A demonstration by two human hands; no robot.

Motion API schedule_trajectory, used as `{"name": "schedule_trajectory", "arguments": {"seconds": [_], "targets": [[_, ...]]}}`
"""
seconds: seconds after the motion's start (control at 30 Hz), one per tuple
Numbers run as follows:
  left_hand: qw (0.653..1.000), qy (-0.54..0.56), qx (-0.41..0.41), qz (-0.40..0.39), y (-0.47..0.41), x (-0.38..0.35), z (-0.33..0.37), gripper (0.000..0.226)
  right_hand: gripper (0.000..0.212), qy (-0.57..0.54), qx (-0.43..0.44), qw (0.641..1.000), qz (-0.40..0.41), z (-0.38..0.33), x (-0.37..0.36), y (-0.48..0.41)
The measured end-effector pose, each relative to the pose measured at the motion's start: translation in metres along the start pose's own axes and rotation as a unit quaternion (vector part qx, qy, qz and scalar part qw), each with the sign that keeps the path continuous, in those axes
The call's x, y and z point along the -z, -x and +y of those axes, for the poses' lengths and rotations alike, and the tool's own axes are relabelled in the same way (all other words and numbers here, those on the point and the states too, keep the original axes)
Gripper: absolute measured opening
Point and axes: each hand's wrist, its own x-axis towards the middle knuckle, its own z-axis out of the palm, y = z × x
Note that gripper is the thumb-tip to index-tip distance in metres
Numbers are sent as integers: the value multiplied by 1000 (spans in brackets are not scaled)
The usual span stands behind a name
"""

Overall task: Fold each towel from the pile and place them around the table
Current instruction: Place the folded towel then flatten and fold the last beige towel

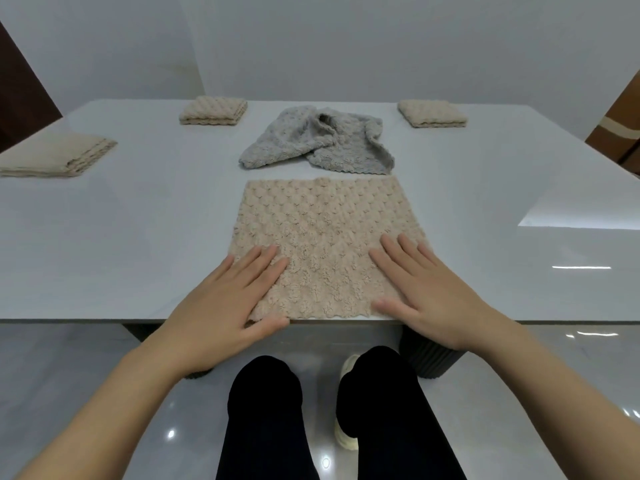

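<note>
Beige towel [325, 244] lies spread at the bench [138, 220] edge; left hand [225, 299] and right hand [426, 289] press it, fingers [265, 259] straight and released, likely smoothing it for folding.

Obs., head view, person's own body only.

- Two forearms [104, 403] run in from the lower left and lower right corners of the frame. Both are bare from the frame edge up to the wrist.
- The left hand [221, 306] and right hand [433, 292], centre of frame, are bare. Nail detail is too blurred to record.
- Legs, bottom centre: black trousers [266, 427], plain, close-fitting, matte cloth.
- One shoe [343, 438] shows in the gap between the legs. It is cream or off-white with a thick pale sole, partly hidden behind the right-hand trouser leg.
</note>
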Motion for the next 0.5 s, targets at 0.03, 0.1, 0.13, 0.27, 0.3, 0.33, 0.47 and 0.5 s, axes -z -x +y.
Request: {"name": "schedule_trajectory", "arguments": {"seconds": [0.03,0.1,0.13,0.27,0.3,0.33,0.47,0.5], "targets": [[1000,-6,-6,4,3,-2,-1,78,93,4,7,1000,-3,1,-1,5],[1000,-14,-23,10,8,-5,-4,77,92,17,24,1000,-6,5,-2,13],[999,-14,-31,15,10,-6,-6,76,89,25,34,999,-1,6,-2,17],[998,10,-62,25,15,-8,-14,74,82,-16,73,997,32,16,-6,26],[997,20,-71,28,15,-8,-15,72,80,-42,83,995,40,19,-7,28],[996,40,-77,35,16,-7,-17,69,77,-67,89,993,49,21,-6,30],[967,223,-30,122,23,-1,-12,48,56,-217,54,971,86,24,-2,40],[952,268,-2,147,25,1,-8,43,45,-263,39,959,102,23,0,42]]}}
